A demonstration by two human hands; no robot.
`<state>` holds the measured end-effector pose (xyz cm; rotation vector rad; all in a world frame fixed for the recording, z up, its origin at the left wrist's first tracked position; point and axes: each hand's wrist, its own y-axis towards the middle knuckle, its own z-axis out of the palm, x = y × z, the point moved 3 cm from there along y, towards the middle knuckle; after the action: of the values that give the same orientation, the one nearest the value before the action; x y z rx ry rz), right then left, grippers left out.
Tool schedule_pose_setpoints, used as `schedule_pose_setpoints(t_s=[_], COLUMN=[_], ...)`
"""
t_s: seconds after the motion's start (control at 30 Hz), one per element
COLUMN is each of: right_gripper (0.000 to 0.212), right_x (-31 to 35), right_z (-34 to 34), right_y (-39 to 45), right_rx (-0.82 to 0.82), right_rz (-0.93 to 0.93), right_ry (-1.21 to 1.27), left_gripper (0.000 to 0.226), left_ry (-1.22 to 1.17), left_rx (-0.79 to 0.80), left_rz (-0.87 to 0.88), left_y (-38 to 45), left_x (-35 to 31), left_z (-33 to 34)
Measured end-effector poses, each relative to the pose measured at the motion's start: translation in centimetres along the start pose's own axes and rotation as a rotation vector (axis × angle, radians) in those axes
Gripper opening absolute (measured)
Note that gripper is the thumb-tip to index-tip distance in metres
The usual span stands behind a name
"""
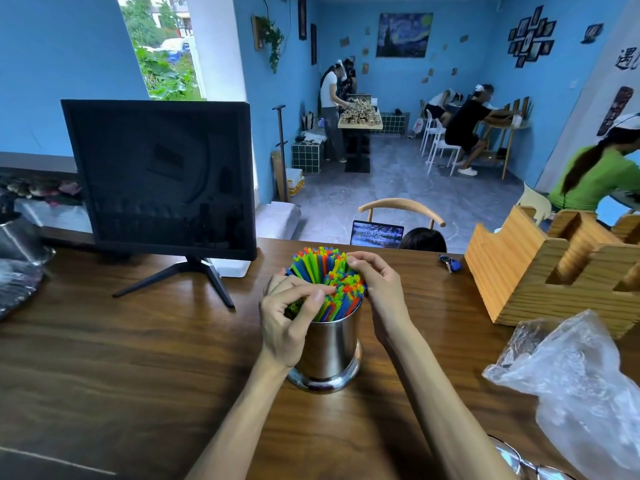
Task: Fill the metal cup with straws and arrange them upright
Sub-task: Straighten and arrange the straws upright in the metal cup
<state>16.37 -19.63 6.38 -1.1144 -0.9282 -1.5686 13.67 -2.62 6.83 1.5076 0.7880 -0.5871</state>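
both hands (291, 317) pinching coloured straws (332, 282), upright metal cup (329, 348), wooden table (138, 341)

A shiny steel metal cup (329, 351) with a flared base stands upright on the wooden surface (138, 358). It is packed with straws (322, 268) in green, blue, orange and yellow; the far ones lean toward eleven o'clock, the near ones stand straighter.

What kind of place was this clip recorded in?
Probably a small cafe or drinks shop, seen from behind its wooden counter: a shiny metal cup of bright coloured straws, a black counter screen, and tables and white chairs in a decorated blue room.
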Motion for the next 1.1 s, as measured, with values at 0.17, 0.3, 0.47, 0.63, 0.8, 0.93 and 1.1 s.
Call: schedule_pose_setpoints(t_s=[0.17, 0.3, 0.47, 0.63, 0.8, 0.93, 1.1], right_gripper=[0.013, 0.009, 0.011, 0.025, 0.036, 0.034, 0.027], right_x=[0.3, 0.9, 0.7, 1.2, 0.8, 0.7, 1.3], right_z=[-0.2, -0.3, -0.8, -0.8, -1.9, -2.3, -2.1], right_y=[-0.5, -1.6, -3.7, -5.9, -7.6, -7.7, -7.3], right_rx=[-0.028, -0.023, 0.000, 0.155, 0.194, 0.154, 0.076], right_rz=[-0.057, -0.194, -0.266, -0.432, -0.778, -0.867, -0.943], right_ry=[-0.012, -0.151, -0.229, -0.398, -0.719, -0.814, -0.861], left_gripper=[0.024, 0.019, 0.023, 0.030, 0.035, 0.033, 0.027], left_ry=[0.257, 0.410, 0.548, 0.488, 0.513, 0.524, 0.645], left_rx=[0.024, -0.019, 0.052, 0.048, 0.203, 0.196, 0.143], left_rz=[0.181, 0.238, 0.145, 0.233, 0.235, 0.216, 0.292], left_y=[0.1, 0.1, 0.0, -1.0, -2.4, -2.2, -1.7], left_x=[-0.3, -1.8, -2.6, -4.1, -3.9, -3.9, -4.7], left_z=[-0.1, -0.7, -1.2, -1.2, -1.1, -1.2, -1.8])
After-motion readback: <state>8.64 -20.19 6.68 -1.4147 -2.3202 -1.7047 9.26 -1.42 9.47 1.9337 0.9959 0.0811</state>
